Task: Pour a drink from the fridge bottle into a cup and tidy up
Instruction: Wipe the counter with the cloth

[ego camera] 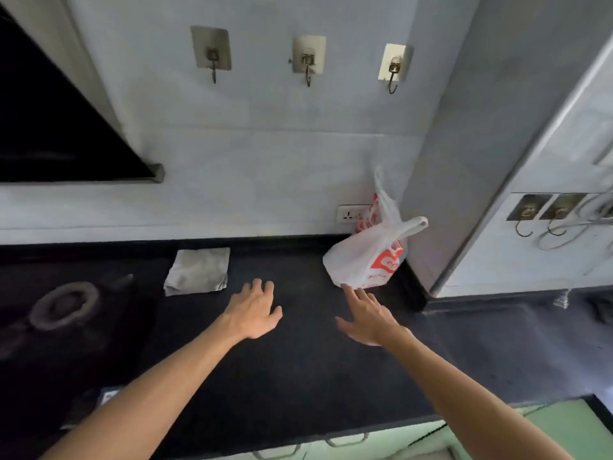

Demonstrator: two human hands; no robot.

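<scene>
Both arms reach out over a black countertop (pixel 298 366). My left hand (pixel 253 310) hovers palm down with its fingers apart and holds nothing. My right hand (pixel 368 315) is spread open too, its fingertips close to the bottom of a white plastic bag with red print (pixel 365 257) that stands in the back right corner. No bottle or cup shows in this view.
A folded grey cloth (pixel 199 270) lies at the back of the counter, left of my hands. A gas burner (pixel 66 303) sits at far left under a dark hood (pixel 49 121). Three wall hooks (pixel 308 61) hang above. A wall socket (pixel 351 214) is behind the bag. A grey wall corner (pixel 464 161) juts out on the right.
</scene>
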